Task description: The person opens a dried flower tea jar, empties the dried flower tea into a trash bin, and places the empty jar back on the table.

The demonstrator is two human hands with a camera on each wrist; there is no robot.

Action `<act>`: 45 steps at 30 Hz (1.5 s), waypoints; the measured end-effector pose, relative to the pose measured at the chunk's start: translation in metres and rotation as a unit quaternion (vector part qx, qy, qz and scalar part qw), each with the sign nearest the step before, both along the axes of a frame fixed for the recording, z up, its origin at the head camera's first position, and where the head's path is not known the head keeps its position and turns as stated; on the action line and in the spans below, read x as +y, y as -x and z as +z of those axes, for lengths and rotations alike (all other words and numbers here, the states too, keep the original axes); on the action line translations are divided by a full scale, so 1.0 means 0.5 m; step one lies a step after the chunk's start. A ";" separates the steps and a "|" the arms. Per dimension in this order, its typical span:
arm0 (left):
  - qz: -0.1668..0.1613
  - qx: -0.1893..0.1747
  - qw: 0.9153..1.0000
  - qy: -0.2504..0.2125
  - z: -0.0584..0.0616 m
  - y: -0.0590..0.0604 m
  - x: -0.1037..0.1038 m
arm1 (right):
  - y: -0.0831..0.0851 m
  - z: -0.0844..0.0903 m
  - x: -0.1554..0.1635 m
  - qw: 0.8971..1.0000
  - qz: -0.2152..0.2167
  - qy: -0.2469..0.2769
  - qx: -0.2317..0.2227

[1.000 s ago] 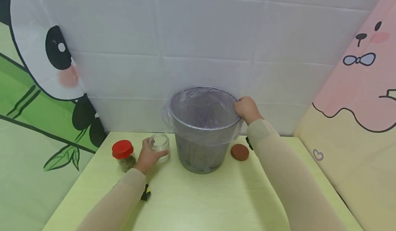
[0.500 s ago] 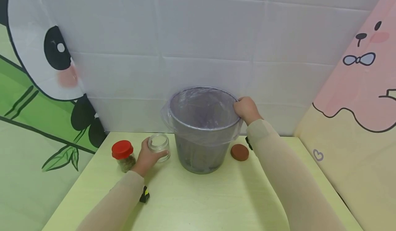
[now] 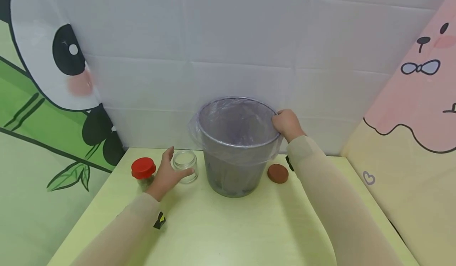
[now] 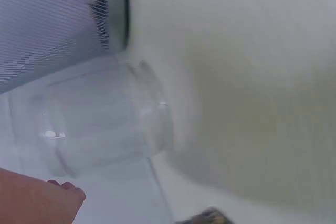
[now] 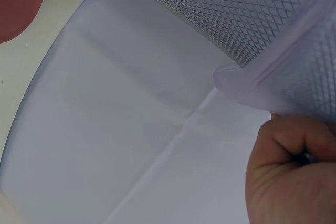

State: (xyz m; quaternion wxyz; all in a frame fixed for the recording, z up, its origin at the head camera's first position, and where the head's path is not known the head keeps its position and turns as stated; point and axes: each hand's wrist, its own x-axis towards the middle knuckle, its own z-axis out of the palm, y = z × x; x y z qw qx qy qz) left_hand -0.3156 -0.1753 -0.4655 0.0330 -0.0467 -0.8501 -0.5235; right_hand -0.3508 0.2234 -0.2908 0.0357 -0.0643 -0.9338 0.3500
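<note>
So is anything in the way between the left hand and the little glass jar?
No. The left hand is right beside the open glass jar, nothing between them. The red-lidded jar stands on the hand's other side.

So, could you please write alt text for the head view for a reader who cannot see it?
A person's right hand grips the rim of a grey mesh bin lined with a clear bag, while the left hand touches an open, empty glass jar. On the pale green table there are also a red-lidded jar and a brown lid.
</note>
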 end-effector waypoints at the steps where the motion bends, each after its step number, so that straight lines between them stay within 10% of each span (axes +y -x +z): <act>1: -0.005 0.008 1.000 0.003 0.011 -0.005 0.000 | 0.000 0.001 0.000 1.000 0.000 0.001 0.000; 9: -0.030 0.033 0.999 0.000 0.087 -0.041 -0.019 | -0.003 0.003 -0.002 1.000 -0.003 0.009 0.002; 22: -0.019 0.044 0.999 0.004 0.137 -0.071 -0.087 | -0.003 0.006 0.000 1.000 -0.005 0.005 0.008; 45: 0.082 0.024 0.996 -0.021 0.104 -0.063 -0.198 | -0.001 -0.004 -0.001 1.000 -0.004 -0.002 0.010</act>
